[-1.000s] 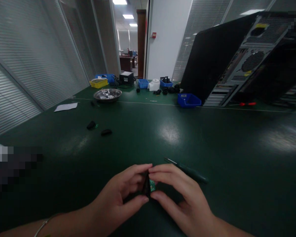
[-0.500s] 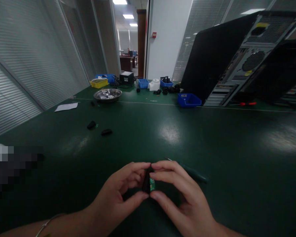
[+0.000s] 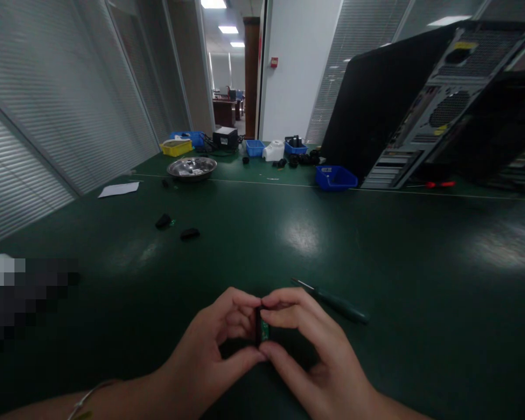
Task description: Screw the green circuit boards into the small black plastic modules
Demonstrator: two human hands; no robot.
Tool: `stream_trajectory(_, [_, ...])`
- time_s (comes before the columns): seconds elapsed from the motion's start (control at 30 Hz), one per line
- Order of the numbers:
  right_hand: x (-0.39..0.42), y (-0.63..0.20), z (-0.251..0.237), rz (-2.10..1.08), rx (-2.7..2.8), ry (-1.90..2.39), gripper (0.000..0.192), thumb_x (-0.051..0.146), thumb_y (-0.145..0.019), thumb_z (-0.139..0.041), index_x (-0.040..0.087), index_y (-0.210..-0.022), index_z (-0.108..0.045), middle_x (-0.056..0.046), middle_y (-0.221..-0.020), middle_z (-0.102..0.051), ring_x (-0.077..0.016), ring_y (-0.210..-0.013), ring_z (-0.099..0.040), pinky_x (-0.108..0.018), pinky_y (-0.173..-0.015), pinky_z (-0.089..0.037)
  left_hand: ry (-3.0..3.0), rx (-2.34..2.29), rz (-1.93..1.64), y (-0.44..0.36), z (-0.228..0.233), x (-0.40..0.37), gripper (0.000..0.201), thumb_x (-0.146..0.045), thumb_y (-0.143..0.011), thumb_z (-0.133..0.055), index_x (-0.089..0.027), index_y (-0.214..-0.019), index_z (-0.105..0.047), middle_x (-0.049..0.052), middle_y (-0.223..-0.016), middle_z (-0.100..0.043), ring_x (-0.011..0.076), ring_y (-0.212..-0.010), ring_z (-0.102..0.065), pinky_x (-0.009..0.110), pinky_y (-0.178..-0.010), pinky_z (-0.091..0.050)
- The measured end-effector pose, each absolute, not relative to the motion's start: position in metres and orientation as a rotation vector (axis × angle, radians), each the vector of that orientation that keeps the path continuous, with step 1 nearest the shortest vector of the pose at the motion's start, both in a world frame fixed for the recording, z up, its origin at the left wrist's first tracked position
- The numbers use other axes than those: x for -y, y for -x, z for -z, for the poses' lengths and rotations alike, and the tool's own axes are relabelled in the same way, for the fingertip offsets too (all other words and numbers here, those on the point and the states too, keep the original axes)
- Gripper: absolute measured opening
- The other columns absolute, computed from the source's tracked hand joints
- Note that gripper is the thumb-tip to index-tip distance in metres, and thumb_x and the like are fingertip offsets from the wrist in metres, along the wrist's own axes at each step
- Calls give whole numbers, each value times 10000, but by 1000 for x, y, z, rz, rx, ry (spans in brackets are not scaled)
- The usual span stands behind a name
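Black part (image 3: 259, 326) with a green board edge showing sits pinched between both hands just above the green table (image 3: 376, 245); left hand (image 3: 210, 356) grips it from one side with thumb and fingers, right hand (image 3: 308, 356) from the other. Just beyond the part lies a dark screwdriver (image 3: 332, 301); farther beyond it, two small black pieces (image 3: 177, 227), a metal bowl (image 3: 191, 167) and a blue bin (image 3: 336, 177)

Electronics repair workshop in an office: green bench mat (image 3: 376, 233), opened computer cases (image 3: 424, 105), blue parts bins (image 3: 335, 177), screwdriver (image 3: 332, 300).
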State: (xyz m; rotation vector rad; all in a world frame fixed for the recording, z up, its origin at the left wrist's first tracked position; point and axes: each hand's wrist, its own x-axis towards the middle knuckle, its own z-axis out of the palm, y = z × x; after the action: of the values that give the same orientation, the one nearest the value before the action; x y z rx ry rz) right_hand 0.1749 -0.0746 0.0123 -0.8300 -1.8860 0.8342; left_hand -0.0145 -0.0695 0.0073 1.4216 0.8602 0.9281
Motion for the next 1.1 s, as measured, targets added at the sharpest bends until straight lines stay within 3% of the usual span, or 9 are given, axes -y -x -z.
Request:
stream_trajectory(0.33, [77, -176, -15, -805, 2001, 885, 308, 8, -832, -576, 213, -1062, -560, -64, -1121, -565, -180, -1032, -599, -271, -870, -523, -1474, -898, -834, 16, -2, 70, 302, -121, -800, -705, -199, -1067, -588, 20, -879, -668, 179, -814, -670, 313, -771, -558])
stream_trajectory(0.67, [76, -180, -13, -814, 2017, 890, 414, 42, -857, -598, 243, -1201, -485, -49, -1120, -575, -184, -1027, -585, -296, -890, -519, -1451, -890, -800, 16, -6, 66, 296, -129, -813, -721, -197, -1060, -571, 24, -909, -680, 179, -842, -683, 313, -790, -558])
stream_trajectory(1.1, [77, -184, -22, -725, 2006, 840, 309, 50, -867, -577, 216, -1128, -572, -57, -1121, -580, -171, -1034, -603, -270, -888, -520, -1601, -881, -799, 25, -9, 63, 332, -161, -874, -648, -251, -1158, -503, 23, -998, -647, 184, -931, -662, 305, -856, -531])
